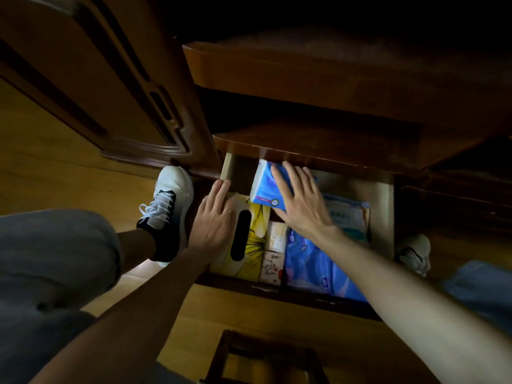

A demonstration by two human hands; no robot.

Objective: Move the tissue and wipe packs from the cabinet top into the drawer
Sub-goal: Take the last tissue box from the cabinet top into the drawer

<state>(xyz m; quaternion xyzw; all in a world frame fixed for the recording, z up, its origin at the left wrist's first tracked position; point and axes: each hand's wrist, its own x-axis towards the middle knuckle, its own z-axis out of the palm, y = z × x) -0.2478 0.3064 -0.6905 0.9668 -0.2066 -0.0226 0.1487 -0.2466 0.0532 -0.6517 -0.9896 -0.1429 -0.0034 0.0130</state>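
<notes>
The open drawer (383,206) holds several packs. My right hand (300,202) lies flat with straight fingers on a blue and white tissue pack (263,187) at the drawer's back, which is tilted up. My left hand (214,217) rests with straight fingers on a yellow tissue box (256,239) with a dark oval slot, at the drawer's left. A large blue wipe pack (310,268) fills the front right. Two small packs (273,252) sit between the box and the blue pack. A pale pack (349,217) lies at the back right.
The cabinet's dark wooden top (318,145) overhangs the drawer's back. A wooden door panel (83,87) stands to the left. My feet in white shoes (169,200) flank the drawer on the wooden floor. A dark wooden stool frame (266,356) is below.
</notes>
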